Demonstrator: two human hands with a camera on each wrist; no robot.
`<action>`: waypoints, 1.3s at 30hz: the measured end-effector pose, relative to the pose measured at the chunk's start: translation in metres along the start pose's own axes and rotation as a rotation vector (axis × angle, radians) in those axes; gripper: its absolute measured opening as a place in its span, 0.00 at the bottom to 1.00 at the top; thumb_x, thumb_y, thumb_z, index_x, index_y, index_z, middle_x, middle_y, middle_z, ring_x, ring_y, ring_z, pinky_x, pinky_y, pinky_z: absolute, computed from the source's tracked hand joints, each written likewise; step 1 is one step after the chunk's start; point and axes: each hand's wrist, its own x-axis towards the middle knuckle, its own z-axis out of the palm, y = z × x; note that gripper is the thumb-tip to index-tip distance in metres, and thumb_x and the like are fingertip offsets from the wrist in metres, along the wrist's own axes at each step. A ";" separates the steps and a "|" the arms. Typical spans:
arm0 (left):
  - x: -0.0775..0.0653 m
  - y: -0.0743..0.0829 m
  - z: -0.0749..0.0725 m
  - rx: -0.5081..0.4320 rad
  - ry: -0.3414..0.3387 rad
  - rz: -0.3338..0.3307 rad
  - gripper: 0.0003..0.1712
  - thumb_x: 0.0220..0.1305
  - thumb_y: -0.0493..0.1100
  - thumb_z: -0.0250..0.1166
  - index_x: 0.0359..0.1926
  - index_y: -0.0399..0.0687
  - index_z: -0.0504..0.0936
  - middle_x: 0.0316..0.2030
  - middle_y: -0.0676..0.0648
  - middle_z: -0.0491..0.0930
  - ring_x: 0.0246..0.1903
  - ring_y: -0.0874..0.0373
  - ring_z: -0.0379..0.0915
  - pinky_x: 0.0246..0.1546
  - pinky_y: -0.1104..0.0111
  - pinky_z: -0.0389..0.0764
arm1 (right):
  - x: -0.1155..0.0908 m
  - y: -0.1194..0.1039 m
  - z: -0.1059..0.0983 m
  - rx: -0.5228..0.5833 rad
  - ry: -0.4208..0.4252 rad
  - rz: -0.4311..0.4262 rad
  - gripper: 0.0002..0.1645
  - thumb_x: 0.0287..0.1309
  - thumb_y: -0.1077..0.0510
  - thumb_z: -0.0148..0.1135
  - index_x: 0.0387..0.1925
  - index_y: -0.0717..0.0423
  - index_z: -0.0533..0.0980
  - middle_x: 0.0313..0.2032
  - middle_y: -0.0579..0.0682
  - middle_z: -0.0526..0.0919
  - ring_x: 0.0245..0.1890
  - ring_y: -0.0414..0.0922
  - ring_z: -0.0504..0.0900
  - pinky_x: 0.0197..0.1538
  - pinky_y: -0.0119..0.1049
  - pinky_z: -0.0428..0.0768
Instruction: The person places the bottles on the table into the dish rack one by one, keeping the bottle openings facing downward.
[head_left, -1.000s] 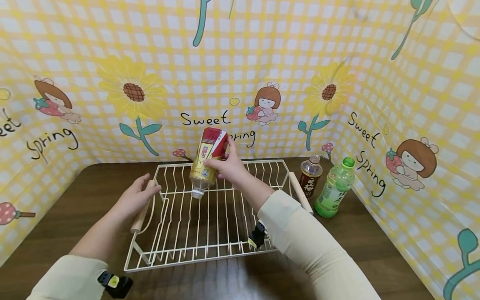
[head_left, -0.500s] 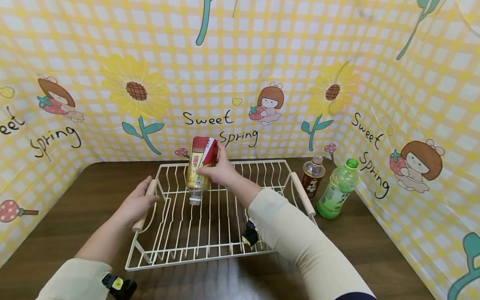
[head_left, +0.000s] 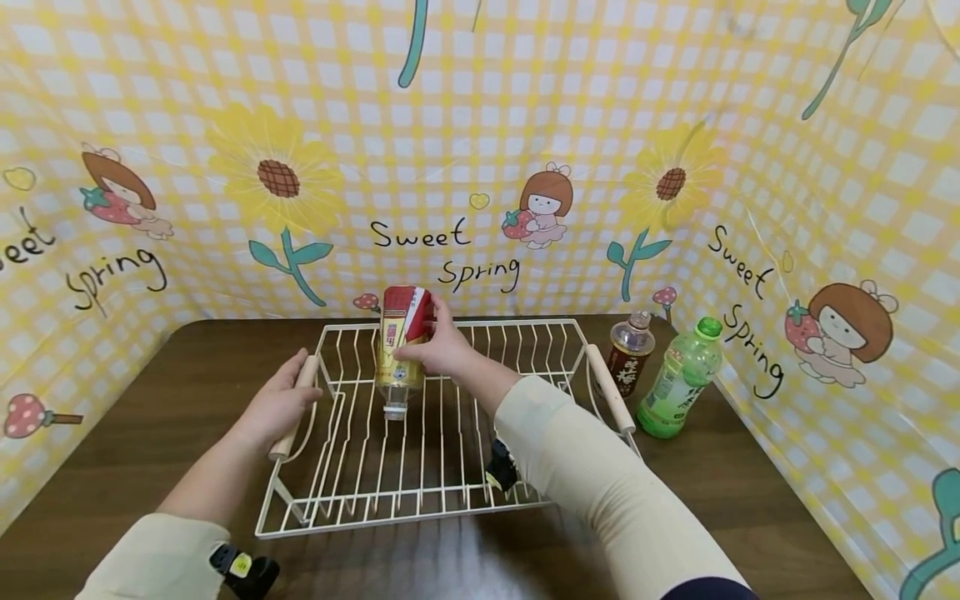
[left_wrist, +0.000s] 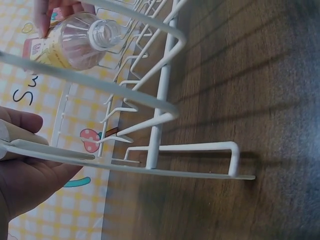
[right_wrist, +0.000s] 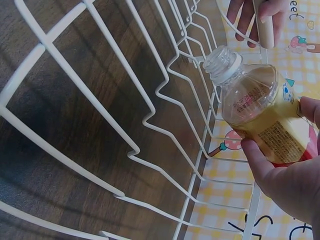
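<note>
Yellow-checked cloth [head_left: 480, 125] with sunflowers and girls printed on it hangs behind and to the right of a dark wood-grain bench [head_left: 180, 392]. On the bench sits a white wire rack [left_wrist: 156, 137] with a wooden handle at each end. At the rack's left end, the left hand [head_left: 273, 404] has its thumb and fingers wrapped loosely round the left handle [head_left: 287, 437]. Above the left half of the rack, the right hand [head_left: 444, 346] grips a red-and-yellow bottle [head_left: 396, 333], thumb on one side and fingers on the other. That bottle is upside down, its uncapped neck pointing down towards the rack's wires; whether the neck touches them is hard to tell.

Just beyond the rack's right handle [head_left: 611, 392], a dark-labelled bottle [head_left: 628, 367] and a green bottle [head_left: 681, 379] stand upright, side by side.

The red-and-yellow bottle looks empty, so it should be light, and its thin clear plastic would probably dent under a hard squeeze. Its smooth label may slip a little; the broad middle is the best place to hold it. The rack seems stiff, and its handles give the surest grip.
</note>
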 end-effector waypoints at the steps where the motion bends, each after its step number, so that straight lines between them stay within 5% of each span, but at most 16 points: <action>1: 0.000 0.000 0.000 0.000 0.000 -0.002 0.46 0.67 0.32 0.49 0.75 0.33 0.29 0.73 0.23 0.38 0.64 0.35 0.52 0.39 0.82 0.68 | 0.000 0.001 0.000 -0.008 -0.007 -0.002 0.66 0.48 0.69 0.72 0.77 0.39 0.41 0.66 0.62 0.66 0.65 0.56 0.69 0.50 0.55 0.81; 17: 0.003 0.000 -0.001 0.013 -0.004 -0.008 0.45 0.68 0.32 0.49 0.75 0.33 0.30 0.74 0.24 0.36 0.64 0.36 0.52 0.38 0.83 0.66 | -0.001 0.006 0.006 -0.132 -0.067 0.005 0.70 0.45 0.68 0.75 0.76 0.39 0.39 0.68 0.60 0.64 0.64 0.56 0.70 0.52 0.53 0.81; 26: 0.002 -0.001 -0.001 0.010 -0.017 -0.014 0.45 0.68 0.32 0.49 0.75 0.33 0.30 0.73 0.24 0.36 0.67 0.34 0.49 0.40 0.82 0.67 | -0.002 0.009 0.006 -0.126 -0.049 0.072 0.70 0.44 0.67 0.76 0.76 0.36 0.39 0.70 0.57 0.64 0.64 0.57 0.71 0.45 0.61 0.82; 39: 0.004 -0.002 -0.001 0.000 -0.025 -0.016 0.45 0.69 0.32 0.49 0.75 0.33 0.29 0.74 0.24 0.35 0.66 0.35 0.50 0.40 0.83 0.68 | -0.004 0.010 0.003 -0.057 -0.092 0.166 0.68 0.50 0.66 0.72 0.77 0.35 0.36 0.71 0.59 0.62 0.65 0.62 0.70 0.53 0.63 0.78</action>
